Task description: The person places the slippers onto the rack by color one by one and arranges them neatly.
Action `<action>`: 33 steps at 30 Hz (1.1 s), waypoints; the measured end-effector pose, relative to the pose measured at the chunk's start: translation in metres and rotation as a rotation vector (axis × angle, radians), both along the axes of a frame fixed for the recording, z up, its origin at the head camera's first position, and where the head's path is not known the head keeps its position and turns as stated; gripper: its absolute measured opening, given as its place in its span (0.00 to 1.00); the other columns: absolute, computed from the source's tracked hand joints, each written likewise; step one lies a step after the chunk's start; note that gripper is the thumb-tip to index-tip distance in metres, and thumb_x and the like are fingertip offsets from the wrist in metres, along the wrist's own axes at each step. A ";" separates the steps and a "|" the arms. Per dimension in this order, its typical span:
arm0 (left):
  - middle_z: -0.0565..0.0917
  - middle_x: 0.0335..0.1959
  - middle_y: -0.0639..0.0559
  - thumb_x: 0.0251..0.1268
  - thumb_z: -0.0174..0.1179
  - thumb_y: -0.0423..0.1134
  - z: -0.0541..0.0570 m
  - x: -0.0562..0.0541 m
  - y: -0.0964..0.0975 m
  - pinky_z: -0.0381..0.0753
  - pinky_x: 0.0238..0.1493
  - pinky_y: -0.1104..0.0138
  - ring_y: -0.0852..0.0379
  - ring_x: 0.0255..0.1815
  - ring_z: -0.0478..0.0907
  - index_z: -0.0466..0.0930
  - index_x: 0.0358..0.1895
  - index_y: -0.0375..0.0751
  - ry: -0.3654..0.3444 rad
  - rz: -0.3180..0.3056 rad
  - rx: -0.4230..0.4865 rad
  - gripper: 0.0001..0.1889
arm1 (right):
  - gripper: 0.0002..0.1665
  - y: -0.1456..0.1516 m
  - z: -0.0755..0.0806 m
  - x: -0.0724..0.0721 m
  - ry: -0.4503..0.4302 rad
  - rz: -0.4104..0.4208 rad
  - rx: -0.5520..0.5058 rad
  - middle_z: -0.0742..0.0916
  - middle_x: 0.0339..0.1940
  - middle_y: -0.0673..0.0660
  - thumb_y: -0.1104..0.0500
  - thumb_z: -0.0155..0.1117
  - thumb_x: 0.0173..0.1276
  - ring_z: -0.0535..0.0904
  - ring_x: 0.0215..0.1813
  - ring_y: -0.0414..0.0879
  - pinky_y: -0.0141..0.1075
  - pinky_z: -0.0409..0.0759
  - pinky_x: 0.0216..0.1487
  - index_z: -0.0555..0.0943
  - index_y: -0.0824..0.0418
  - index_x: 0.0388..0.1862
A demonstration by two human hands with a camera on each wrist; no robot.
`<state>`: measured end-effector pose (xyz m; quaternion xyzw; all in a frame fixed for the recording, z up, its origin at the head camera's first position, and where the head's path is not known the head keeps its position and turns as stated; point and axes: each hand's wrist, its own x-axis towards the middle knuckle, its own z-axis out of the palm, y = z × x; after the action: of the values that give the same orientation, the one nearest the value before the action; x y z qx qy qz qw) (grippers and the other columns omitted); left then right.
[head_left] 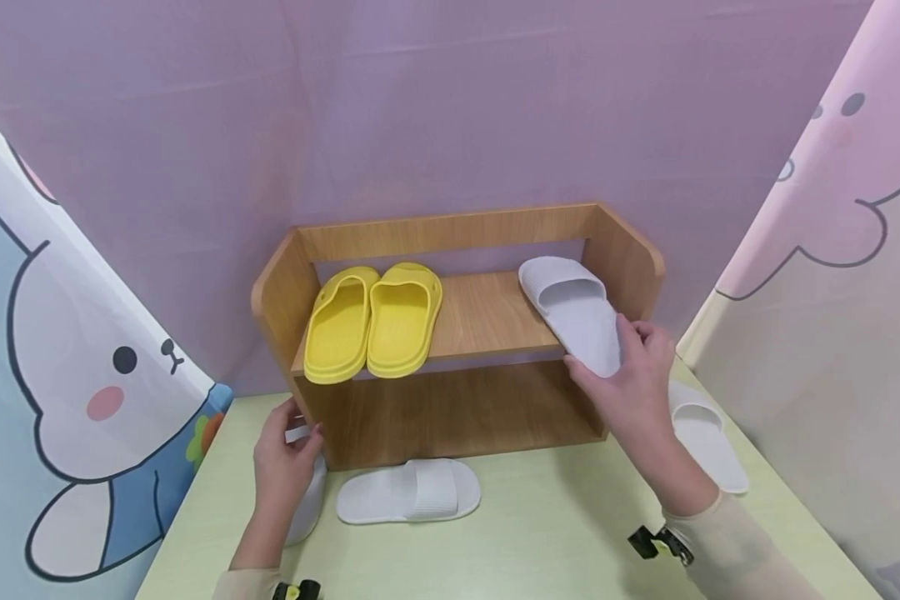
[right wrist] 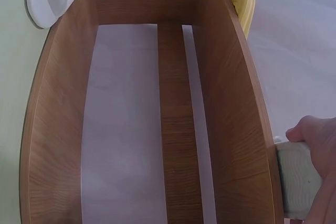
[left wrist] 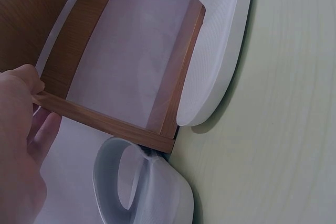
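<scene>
Standing on our pale green worktop (head_left: pixel 532 550) is a wooden rack (head_left: pixel 450 237). On its top shelf (head_left: pixel 487 312), two yellow slippers (head_left: pixel 401 325) sit side by side at the left. Our white slipper (head_left: pixel 576 321) is at the right end, its heel poking past the front edge. More white slippers are on the worktop: one in front (head_left: pixel 371 498), one beside the rack's left side (head_left: pixel 309 507), one to the right (head_left: pixel 708 446). We guess ours is light, bendy, a bit slick and hard to break, so its heel sides should be good to hold. Our right hand (head_left: pixel 633 385) pinches there, thumb and fingers on opposite sides. Our left hand's (head_left: pixel 287 457) fingers are clamped on the rack's left side panel (head_left: pixel 276 287).
</scene>
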<state>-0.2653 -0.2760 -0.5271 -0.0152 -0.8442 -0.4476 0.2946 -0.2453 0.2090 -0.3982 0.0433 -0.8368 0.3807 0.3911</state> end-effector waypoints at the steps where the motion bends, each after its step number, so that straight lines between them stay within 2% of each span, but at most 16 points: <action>1: 0.83 0.61 0.42 0.71 0.71 0.25 0.000 0.000 0.000 0.82 0.45 0.85 0.41 0.59 0.86 0.76 0.75 0.40 0.004 -0.002 0.002 0.31 | 0.50 0.000 0.000 0.000 -0.008 -0.003 -0.001 0.72 0.61 0.74 0.59 0.88 0.58 0.63 0.67 0.69 0.56 0.68 0.61 0.76 0.75 0.75; 8: 0.83 0.61 0.42 0.71 0.70 0.25 0.001 0.001 0.000 0.80 0.45 0.87 0.41 0.59 0.85 0.76 0.74 0.40 0.008 -0.007 0.002 0.30 | 0.50 -0.005 0.001 -0.005 -0.044 -0.023 -0.032 0.71 0.62 0.72 0.57 0.87 0.60 0.61 0.69 0.67 0.57 0.67 0.63 0.76 0.73 0.77; 14: 0.83 0.61 0.43 0.71 0.71 0.25 0.002 0.003 0.000 0.86 0.46 0.81 0.42 0.59 0.85 0.76 0.75 0.40 0.004 -0.007 -0.002 0.31 | 0.51 -0.010 -0.002 -0.011 -0.013 -0.063 -0.048 0.71 0.62 0.72 0.55 0.88 0.59 0.62 0.70 0.68 0.58 0.68 0.66 0.76 0.74 0.77; 17: 0.83 0.61 0.43 0.71 0.71 0.25 0.002 0.003 0.000 0.86 0.47 0.81 0.42 0.59 0.85 0.76 0.75 0.40 0.001 -0.006 -0.004 0.31 | 0.52 -0.012 -0.003 -0.014 0.008 -0.084 -0.039 0.72 0.61 0.73 0.54 0.88 0.59 0.63 0.69 0.69 0.58 0.68 0.67 0.76 0.74 0.77; 23: 0.83 0.62 0.42 0.71 0.71 0.25 0.003 0.002 0.000 0.84 0.47 0.83 0.42 0.60 0.85 0.75 0.75 0.40 0.005 -0.009 -0.002 0.31 | 0.51 -0.017 -0.004 -0.019 0.044 -0.114 -0.015 0.73 0.59 0.73 0.51 0.87 0.58 0.64 0.65 0.71 0.60 0.69 0.63 0.77 0.72 0.76; 33: 0.83 0.62 0.43 0.71 0.71 0.25 0.002 0.002 0.000 0.83 0.46 0.84 0.43 0.59 0.84 0.76 0.75 0.40 -0.002 -0.008 0.005 0.31 | 0.50 -0.020 -0.003 -0.024 0.057 -0.166 0.038 0.74 0.56 0.73 0.47 0.85 0.59 0.66 0.62 0.71 0.61 0.70 0.58 0.78 0.74 0.73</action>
<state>-0.2636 -0.2755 -0.5247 -0.0173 -0.8432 -0.4511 0.2919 -0.2689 0.1889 -0.4015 -0.0079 -0.8332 0.3296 0.4439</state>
